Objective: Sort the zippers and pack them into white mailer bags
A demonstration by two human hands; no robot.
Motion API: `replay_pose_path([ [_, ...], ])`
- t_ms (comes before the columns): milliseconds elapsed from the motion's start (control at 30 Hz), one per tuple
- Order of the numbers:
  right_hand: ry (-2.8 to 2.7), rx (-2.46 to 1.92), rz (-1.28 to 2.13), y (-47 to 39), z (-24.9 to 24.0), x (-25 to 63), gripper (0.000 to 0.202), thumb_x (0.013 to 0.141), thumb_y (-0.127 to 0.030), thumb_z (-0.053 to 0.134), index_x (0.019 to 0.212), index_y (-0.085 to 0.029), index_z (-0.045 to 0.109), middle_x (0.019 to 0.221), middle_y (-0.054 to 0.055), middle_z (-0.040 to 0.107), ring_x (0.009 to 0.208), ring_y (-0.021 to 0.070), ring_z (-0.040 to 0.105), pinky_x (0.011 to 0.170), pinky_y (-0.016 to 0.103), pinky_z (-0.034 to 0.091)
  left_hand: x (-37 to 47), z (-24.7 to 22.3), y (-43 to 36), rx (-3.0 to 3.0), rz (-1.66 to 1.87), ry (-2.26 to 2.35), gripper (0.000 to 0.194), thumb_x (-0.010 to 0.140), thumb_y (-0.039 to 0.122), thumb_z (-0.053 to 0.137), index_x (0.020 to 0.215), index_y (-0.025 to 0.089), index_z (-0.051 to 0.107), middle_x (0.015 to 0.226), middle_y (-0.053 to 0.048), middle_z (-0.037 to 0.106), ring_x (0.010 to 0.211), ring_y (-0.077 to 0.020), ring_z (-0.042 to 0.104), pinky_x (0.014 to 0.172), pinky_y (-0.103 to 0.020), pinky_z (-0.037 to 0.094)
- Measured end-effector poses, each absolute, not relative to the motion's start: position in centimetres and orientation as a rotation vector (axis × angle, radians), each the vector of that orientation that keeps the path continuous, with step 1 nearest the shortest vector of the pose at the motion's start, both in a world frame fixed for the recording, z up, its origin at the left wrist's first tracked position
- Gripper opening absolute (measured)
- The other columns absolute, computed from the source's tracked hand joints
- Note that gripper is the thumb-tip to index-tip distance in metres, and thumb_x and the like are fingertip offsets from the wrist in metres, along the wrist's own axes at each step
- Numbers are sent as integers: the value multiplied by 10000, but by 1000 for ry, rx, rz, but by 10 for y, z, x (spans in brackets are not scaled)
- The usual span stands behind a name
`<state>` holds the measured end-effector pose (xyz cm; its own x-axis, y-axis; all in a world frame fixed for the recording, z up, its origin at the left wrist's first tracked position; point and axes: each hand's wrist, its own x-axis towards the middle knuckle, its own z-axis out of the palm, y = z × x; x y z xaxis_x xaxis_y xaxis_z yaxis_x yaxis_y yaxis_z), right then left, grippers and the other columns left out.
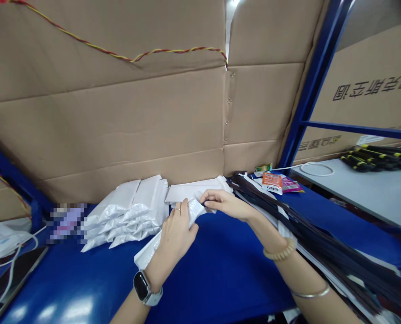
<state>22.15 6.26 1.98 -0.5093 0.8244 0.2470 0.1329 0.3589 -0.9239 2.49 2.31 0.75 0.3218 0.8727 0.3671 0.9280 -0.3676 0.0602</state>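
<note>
My left hand (176,234), with a ring on a finger, is closed on a white plastic mailing bag (195,209). The bag slants across the blue tabletop, partly hidden beneath that hand and wrist. At the bag's upper right end, my right hand (225,203) pinches a small dark item (203,204), mostly covered by the fingers and the bag; its kind cannot be made out. Left of my hands lies a stack of filled white bags (126,209). Flat white bags (193,189) rest just behind them, against the cardboard.
Long dark fabric strips (308,234) lie in a pile along the right side. Small colourful packets (272,182) sit behind them. A tablet-like device (14,279) and white cables are at left. Cardboard panels (136,126) wall off the back; a blue metal post (313,90) stands at right.
</note>
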Motion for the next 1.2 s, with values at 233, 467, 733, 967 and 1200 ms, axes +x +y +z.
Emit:
replay_pose_path([
  [233, -1809, -1047, 818, 67, 17, 215, 148, 715, -247, 620, 788, -146, 698, 783, 51, 680, 687, 141, 575, 673, 278, 448, 27, 8, 21, -2442, -526, -1612, 591, 764, 217, 488, 1326, 152, 318, 1162, -120, 523, 968, -259, 564, 754, -345, 449],
  [467, -1733, -1188, 597, 64, 8, 201, 128, 676, -166, 594, 732, -178, 709, 755, 43, 677, 674, 151, 575, 652, 284, 442, 35, 5, 13, -2462, -545, -1523, 676, 739, 192, 511, 1369, 145, 271, 1178, -123, 498, 1025, -260, 520, 837, -375, 437],
  [733, -1612, -1190, 414, 59, 7, 194, 63, 683, -194, 648, 741, -194, 671, 786, 34, 667, 795, 192, 560, 731, 324, 429, 36, 4, 14, -2349, -623, -1521, 709, 717, 161, 517, 1378, 127, 261, 1147, -127, 503, 996, -273, 523, 821, -397, 448],
  [967, -1747, -1037, 349, 55, 10, 190, 182, 787, -150, 556, 862, -218, 707, 853, 62, 676, 919, 226, 497, 825, 386, 415, 35, 5, 15, -2268, -711, -1550, 756, 721, 170, 538, 1402, 115, 213, 1147, -147, 507, 992, -289, 534, 809, -400, 454],
  [1200, -2001, -974, 584, 50, 20, 195, 329, 751, -16, 391, 745, -200, 664, 861, 43, 615, 1073, 204, 447, 976, 424, 293, 31, 3, 21, -2233, -660, -1578, 721, 731, 189, 551, 1385, 111, 258, 1136, -135, 506, 926, -266, 550, 781, -397, 456],
])
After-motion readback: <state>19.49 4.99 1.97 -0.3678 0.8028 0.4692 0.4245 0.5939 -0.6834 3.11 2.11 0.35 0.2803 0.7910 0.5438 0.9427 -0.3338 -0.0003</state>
